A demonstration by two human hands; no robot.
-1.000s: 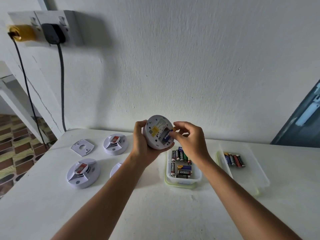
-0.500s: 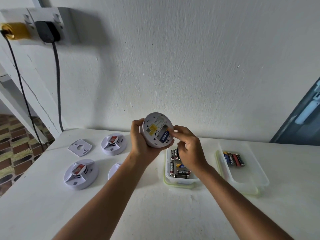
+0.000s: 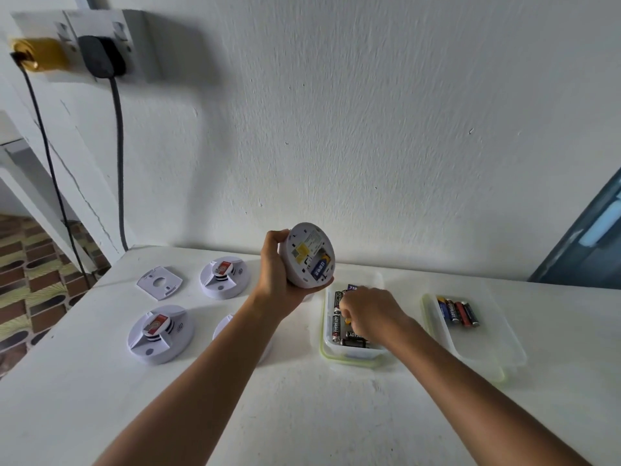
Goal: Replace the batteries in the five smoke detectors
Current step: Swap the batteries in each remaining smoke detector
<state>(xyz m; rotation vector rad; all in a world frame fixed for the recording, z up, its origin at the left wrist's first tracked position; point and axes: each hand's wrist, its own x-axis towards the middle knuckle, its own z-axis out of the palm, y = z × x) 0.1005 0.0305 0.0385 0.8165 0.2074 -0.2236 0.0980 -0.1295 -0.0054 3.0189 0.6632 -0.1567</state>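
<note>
Left hand (image 3: 274, 277) grips a smoke detector (image 3: 311, 255) tilted up off the white table (image 3: 302, 415), back side showing with a blue battery (image 3: 319, 268) seated in it. Right hand (image 3: 369, 312) is down in the battery tub (image 3: 349, 356), fingers curled among the loose cells. Two more detectors (image 3: 160, 334) sit on the left, and a second tray (image 3: 484, 344) holds a few batteries on the right.

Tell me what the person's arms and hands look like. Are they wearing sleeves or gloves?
No gloves and no sleeves show. Both forearms are bare from the bottom edge of the picture up to the wrists. The left hand and the right hand are bare too, with no watch, bracelet or ring that can be seen. The arms look slim and long in this wide-angle view.
</note>
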